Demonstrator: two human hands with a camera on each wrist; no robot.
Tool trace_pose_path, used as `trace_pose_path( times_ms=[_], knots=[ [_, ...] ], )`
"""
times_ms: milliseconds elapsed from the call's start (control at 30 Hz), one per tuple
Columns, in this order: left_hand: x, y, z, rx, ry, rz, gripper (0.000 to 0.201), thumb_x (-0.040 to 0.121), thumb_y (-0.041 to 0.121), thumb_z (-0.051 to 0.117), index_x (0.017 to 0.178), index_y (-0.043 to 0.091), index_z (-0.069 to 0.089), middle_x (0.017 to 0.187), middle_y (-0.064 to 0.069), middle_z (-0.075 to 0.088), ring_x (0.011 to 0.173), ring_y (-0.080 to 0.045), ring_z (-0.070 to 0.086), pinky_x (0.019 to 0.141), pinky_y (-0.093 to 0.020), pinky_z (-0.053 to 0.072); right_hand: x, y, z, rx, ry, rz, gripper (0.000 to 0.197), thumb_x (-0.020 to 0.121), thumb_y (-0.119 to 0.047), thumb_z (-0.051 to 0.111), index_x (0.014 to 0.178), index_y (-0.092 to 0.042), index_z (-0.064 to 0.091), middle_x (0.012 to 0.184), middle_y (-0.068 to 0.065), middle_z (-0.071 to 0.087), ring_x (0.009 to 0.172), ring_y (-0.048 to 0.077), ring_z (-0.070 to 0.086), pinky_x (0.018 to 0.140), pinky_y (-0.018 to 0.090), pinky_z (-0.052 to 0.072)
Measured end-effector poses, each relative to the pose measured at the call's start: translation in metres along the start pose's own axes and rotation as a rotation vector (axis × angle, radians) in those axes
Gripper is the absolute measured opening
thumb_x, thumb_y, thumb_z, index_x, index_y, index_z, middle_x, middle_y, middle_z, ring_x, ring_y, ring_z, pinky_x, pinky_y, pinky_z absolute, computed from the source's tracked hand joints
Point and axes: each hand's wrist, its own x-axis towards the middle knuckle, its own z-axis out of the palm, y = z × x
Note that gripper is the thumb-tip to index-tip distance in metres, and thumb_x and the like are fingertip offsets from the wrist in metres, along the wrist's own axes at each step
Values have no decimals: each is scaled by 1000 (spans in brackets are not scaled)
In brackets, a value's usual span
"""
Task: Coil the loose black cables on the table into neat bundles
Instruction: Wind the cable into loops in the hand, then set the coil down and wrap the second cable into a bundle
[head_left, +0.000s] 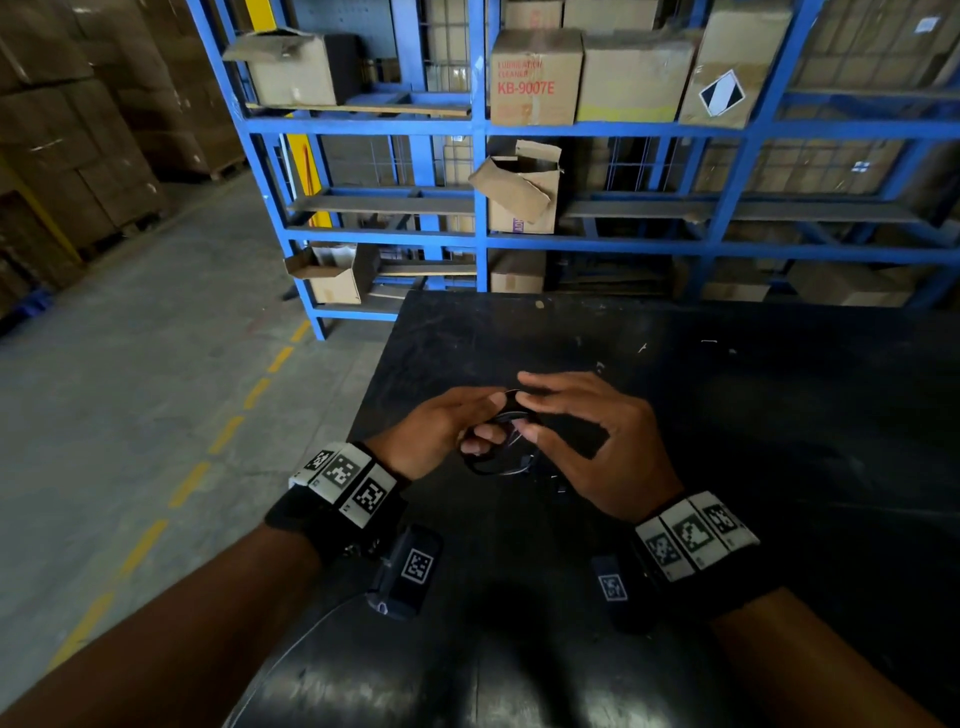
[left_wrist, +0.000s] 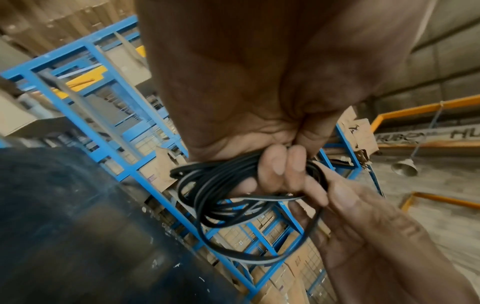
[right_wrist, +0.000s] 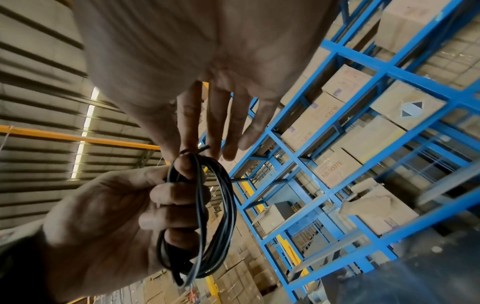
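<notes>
I held the coiled black cable (head_left: 498, 441) above the black table (head_left: 727, 415), near its left edge. My left hand (head_left: 441, 431) gripped the coil, fingers curled through its loops. My right hand (head_left: 597, 441) pinched the cable's top strand between thumb and forefinger, remaining fingers extended.

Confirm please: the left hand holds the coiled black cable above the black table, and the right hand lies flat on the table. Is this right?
Not fully. The right hand is not flat on the black table; the right wrist view shows it pinching the top of the coiled black cable. The left hand does hold the coil above the table.
</notes>
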Motion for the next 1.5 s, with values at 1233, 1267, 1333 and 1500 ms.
trace_pose_path(
  times_ms=[1233,1267,1333,1500],
  knots=[
    [-6,-176,11,-30,212,-305,35,101,42,46,69,40,58,63,16,50,58,1,41,56,-14,34,-129,182,75,142,-59,987,11,87,-24,77,84,-34,76,83,-7,79,79,14,78,86,46,63],
    [-5,-180,10,-45,226,-309,31,97,50,48,70,38,57,63,16,51,58,2,43,57,-14,35,-129,202,78,60,-71,1028,15,86,-24,78,78,-35,73,78,-8,77,75,15,77,83,46,64],
    [-3,-191,8,-91,271,-319,33,90,59,54,77,29,57,65,17,56,60,5,51,60,-10,42,-125,239,89,-59,-103,1117,14,82,-30,78,73,-32,67,76,-9,75,77,20,77,84,44,63],
    [2,-210,-1,-130,410,-346,51,87,53,61,87,3,54,77,0,59,76,-12,59,69,-17,50,-105,299,128,-214,-155,1280,27,77,-35,81,94,-25,62,99,5,76,108,28,67,94,34,53]
  ],
)
